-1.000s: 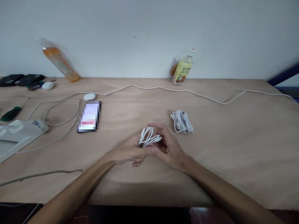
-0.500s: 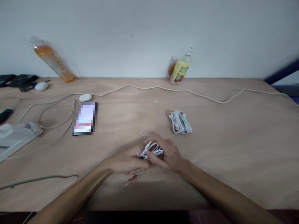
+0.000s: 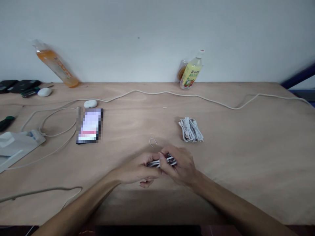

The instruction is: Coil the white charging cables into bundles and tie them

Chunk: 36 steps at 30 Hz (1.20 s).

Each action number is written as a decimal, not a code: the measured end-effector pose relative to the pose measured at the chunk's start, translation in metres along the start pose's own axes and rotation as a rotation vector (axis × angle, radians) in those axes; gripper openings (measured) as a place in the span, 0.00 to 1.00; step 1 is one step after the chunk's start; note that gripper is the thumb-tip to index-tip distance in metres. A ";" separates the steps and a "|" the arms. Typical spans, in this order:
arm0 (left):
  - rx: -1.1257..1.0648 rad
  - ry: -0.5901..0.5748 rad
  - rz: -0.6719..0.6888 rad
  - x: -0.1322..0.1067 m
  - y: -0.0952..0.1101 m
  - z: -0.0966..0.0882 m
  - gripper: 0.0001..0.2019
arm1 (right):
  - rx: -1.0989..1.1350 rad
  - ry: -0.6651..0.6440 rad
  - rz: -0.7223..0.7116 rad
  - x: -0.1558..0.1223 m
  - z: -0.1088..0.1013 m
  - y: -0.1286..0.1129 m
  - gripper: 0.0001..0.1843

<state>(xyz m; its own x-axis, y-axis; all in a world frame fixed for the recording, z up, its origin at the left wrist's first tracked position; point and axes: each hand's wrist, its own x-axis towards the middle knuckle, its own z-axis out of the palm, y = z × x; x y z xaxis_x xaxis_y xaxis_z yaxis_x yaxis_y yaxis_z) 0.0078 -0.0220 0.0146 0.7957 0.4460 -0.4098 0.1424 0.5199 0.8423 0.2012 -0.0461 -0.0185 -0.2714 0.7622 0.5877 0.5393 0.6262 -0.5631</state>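
Observation:
Between my hands is a folded white cable (image 3: 154, 163), held above the near part of the table. My left hand (image 3: 137, 168) is closed around its left end. My right hand (image 3: 179, 164) pinches the right end, thumb on top and fingers over the far side. Much of the cable is hidden by my fingers. Just beyond my hands, a short white piece of wire bent into a loop (image 3: 153, 141) lies on the wood. Farther right sits a pile of white bundled cables (image 3: 190, 129).
A phone (image 3: 90, 126) and a white earbud case (image 3: 90, 104) lie left of centre. One long white cable (image 3: 169, 92) crosses the back. An orange drink bottle (image 3: 57, 68) and a yellow bottle (image 3: 191, 72) lean against the wall. A white box (image 3: 22, 147) stands at left.
My hands have drawn the cable into a tighter, flatter bundle. The plug end that stuck up is no longer visible, and my right thumb has moved onto the bundle's top.

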 end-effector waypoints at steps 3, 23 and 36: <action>-0.015 0.004 -0.035 -0.001 -0.001 -0.002 0.10 | -0.009 0.016 -0.026 0.001 0.002 -0.001 0.10; -0.220 -0.004 -0.092 0.002 -0.009 0.002 0.18 | 0.073 0.019 -0.121 0.001 0.000 0.008 0.10; -0.218 -0.035 -0.097 0.009 -0.024 0.014 0.25 | -0.044 -0.039 -0.253 0.008 -0.009 0.012 0.19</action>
<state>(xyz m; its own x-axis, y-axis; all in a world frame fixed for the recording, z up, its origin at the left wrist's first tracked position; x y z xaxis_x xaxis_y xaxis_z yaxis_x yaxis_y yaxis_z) 0.0198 -0.0404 -0.0048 0.8049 0.3626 -0.4698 0.0917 0.7061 0.7021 0.2128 -0.0341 -0.0160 -0.4322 0.5889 0.6830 0.4841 0.7905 -0.3752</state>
